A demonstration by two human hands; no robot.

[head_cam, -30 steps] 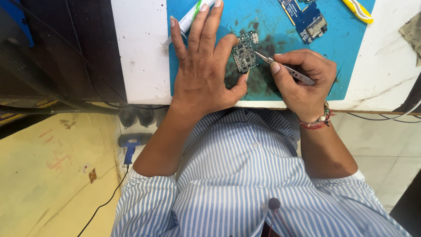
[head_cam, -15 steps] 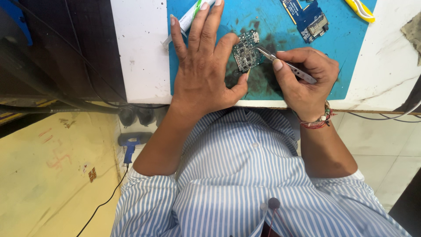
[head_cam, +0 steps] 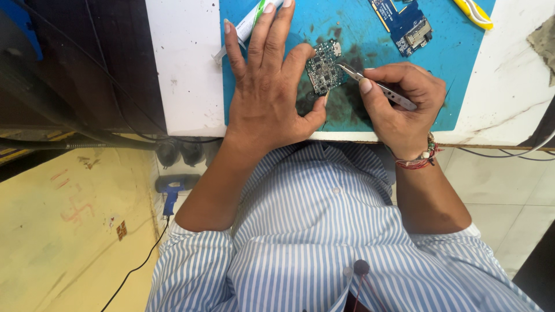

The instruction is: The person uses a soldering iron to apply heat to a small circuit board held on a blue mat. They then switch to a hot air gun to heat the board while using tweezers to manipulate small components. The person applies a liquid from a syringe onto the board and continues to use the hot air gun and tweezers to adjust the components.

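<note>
Lying almost as half a second ago: same splayed left hand (head_cam: 272, 98), same pinched right hand (head_cam: 402, 104), only the tweezer tips nudged a shade closer to the board's right edge. Starting at the left: glossy white table (head_cam: 185, 69) with scuffed paint, then a blue rubbery mat (head_cam: 457, 58) smudged with dark sooty stains near its front edge. Left hand flat on the mat, fingers spread and open, gripping nothing, index finger and thumb bracketing a small green circuit board (head_cam: 324, 70), fingertip touching its left edge. Behind the fingers, toward the mat's far left corner, a white tube with a green band (head_cam: 247, 26), partly hidden. Board itself irregular in outline, densely studded with tiny metallic parts, resting on the stained patch near the mat's front middle. Right of it, slim steel tweezers (head_cam: 376, 85), tips at the board's right edge, clamped between right thumb and forefinger; red thread bracelet (head_cam: 419, 160) at that wrist. Farther back, a blue rectangular board (head_cam: 404, 20); at the mat's far right corner, a yellow handle (head_cam: 474, 13).
</note>
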